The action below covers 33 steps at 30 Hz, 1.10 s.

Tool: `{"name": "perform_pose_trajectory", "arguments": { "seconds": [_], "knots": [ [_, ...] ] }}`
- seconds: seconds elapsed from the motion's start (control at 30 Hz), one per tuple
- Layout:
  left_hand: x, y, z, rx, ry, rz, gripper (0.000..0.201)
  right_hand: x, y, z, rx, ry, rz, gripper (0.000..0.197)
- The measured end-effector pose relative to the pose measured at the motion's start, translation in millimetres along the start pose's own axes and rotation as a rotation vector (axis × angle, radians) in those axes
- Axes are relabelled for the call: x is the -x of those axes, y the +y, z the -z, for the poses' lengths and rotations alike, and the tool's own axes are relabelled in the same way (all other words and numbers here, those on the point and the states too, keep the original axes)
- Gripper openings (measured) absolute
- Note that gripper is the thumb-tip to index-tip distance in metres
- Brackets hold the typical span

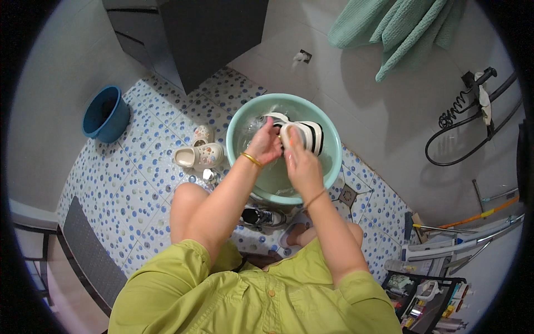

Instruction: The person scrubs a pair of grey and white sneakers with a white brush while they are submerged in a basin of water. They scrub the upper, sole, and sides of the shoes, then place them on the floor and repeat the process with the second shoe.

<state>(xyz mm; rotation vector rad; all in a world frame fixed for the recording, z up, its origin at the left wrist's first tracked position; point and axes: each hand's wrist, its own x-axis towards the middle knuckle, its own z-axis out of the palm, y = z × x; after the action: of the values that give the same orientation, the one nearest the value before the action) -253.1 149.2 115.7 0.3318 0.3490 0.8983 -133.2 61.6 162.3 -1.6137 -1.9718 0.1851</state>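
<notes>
A white shoe [312, 137] with black stripes is held over a pale green basin [236, 119] of water in front of me. My left hand [266, 146], palm turned toward the shoe, is closed at its left side, its fingertips partly hidden. Against the shoe's near part press the fingers of my right hand [303, 167], beside a pale rounded piece. Whether that piece belongs to the shoe or is a separate tool, I cannot tell. Another white and dark part [276, 118] shows beyond my left fingers, possibly a second shoe.
Cream clogs [201, 156] stand left of the basin, and a dark sneaker [262, 216] lies between my feet. A blue bucket [109, 116] is farther left. Right are a floor drain [347, 195], a shower hose [445, 161] and a rack of bottles [423, 300]. A dark cabinet [208, 36] hangs ahead.
</notes>
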Motion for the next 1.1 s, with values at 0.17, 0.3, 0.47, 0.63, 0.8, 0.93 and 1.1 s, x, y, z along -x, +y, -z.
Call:
{"name": "perform_pose_trajectory", "arguments": {
  "seconds": [0.17, 0.3, 0.47, 0.63, 0.8, 0.93, 1.1],
  "knots": [
    [-6.9, -4.6, 1.2, 0.072, -0.089, -0.044, 0.063, -0.3, -12.2, 6.3, -0.063, -0.057, -0.085, 0.055],
    [-6.8, -6.4, 3.3, 0.040, -0.151, -0.032, 0.056, 1.1, 11.6, -1.4, -0.074, 0.055, -0.023, 0.056],
    [5.8, -10.3, -16.9, -0.079, 0.025, 0.011, 0.054, -30.8, 74.5, 16.7, -0.067, 0.295, -0.358, 0.051],
    [21.1, 9.3, -12.4, -0.376, 0.185, -0.036, 0.034, -24.2, 120.9, -6.0, -0.231, -0.111, -0.454, 0.049],
    [35.6, 19.7, -11.6, -0.588, 0.269, -0.115, 0.020, -17.9, 125.9, -48.6, 0.057, -0.463, -0.429, 0.051],
    [40.2, 25.7, 0.9, -0.584, 0.272, -0.111, 0.023, -10.5, 143.6, -101.3, 0.196, -0.577, -0.363, 0.050],
    [45.3, 21.9, 28.8, -0.823, 0.344, -0.205, 0.018, -29.3, 71.6, -49.9, -0.522, -0.230, -0.460, 0.048]
  ]
}}
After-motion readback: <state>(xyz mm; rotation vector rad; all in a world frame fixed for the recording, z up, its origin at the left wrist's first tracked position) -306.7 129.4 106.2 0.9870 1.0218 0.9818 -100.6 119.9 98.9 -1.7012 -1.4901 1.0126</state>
